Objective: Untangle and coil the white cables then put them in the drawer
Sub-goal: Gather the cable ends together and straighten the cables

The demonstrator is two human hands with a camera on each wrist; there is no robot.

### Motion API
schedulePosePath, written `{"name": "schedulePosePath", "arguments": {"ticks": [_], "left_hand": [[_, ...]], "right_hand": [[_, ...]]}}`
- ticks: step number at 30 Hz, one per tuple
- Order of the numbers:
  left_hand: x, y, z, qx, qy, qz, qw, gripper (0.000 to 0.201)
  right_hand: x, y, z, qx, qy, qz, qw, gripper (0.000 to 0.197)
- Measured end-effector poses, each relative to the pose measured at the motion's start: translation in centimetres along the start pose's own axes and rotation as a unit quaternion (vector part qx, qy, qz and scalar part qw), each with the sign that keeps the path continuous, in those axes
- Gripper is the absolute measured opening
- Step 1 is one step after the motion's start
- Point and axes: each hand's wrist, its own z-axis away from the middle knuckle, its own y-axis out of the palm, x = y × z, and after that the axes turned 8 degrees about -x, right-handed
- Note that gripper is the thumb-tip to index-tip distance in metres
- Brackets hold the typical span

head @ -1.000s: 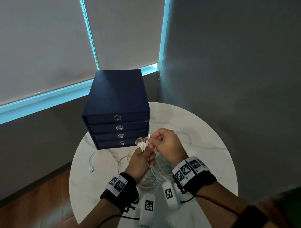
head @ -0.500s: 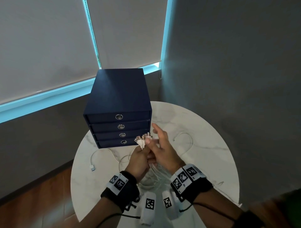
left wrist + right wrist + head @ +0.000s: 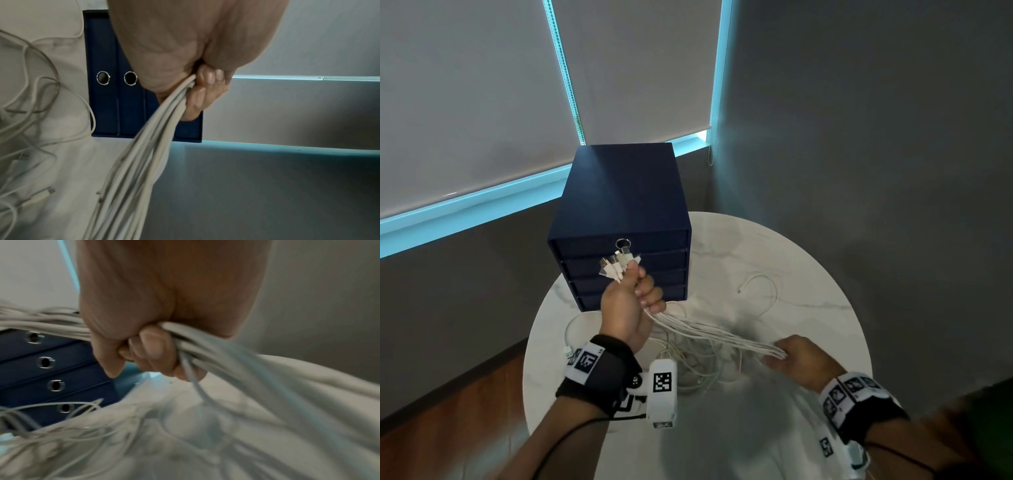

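Cables (image 3: 709, 334) – thin white cords, taut bundle – fisted by left hand (image 3: 625, 305), right hand (image 3: 799, 359).

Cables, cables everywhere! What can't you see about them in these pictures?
- How many white cables: head view, strands too thin and bunched.
- Their plugs: head view, too small to tell types.
- Stretch inside the left hand: hidden by curled fingers.
- Cables at the right hand: right wrist view, motion blur.
- Tangle on the table: partly behind the hands.
- Inside the drawer unit: all drawers closed.
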Motion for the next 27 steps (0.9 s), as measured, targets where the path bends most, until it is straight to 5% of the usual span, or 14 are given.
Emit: {"name": "schedulePosePath", "arguments": {"ticks": [4, 9, 12, 15, 18, 20, 24, 27], "left_hand": [[0.1, -0.1, -0.1, -0.005, -0.007, -0.007, 1.0, 0.037], [-1.0, -1.1, -0.7, -0.011, -0.005, 0.009, 1.0, 0.036], [-1.3, -1.3, -0.8, -0.009, -0.002, -0.001, 1.0, 0.036], [-0.8, -1.4, -0.8, -0.014, -0.003, -0.019, 1.0, 0.035], [-0.9, -1.8, -0.9, -0.021, -0.008, -0.019, 1.0, 0.035], [-1.0, -2.2, -0.8, -0.028, -0.015, -0.025, 0.999, 0.036], [-0.2, -3.2, -0.4, -0.051, -0.037, -0.067, 0.996, 0.035], [0.5, -3.7, -0.1, -0.058, -0.055, -0.111, 0.991, 0.034]], "right_hand": [[-5.8, -2.2, 0.8, -0.015, 0.054, 0.02, 0.998, 0.026], [-10.0, -3.9, 3.4, -0.025, 0.131, 0.18, 0.975, 0.017], [-12.0, -3.6, 3.9, -0.023, 0.145, 0.25, 0.957, 0.04], [-12.7, -3.7, 4.5, -0.007, 0.193, 0.304, 0.933, 0.041], [-15.4, -4.1, 5.1, 0.034, 0.158, 0.347, 0.924, 0.064], [-14.9, -4.0, 5.3, 0.048, 0.188, 0.322, 0.927, 0.089], [-11.9, -3.4, 5.5, 0.022, 0.218, 0.306, 0.926, 0.069], [-8.5, -4.4, 5.2, 0.117, 0.172, 0.323, 0.923, 0.064]]}}
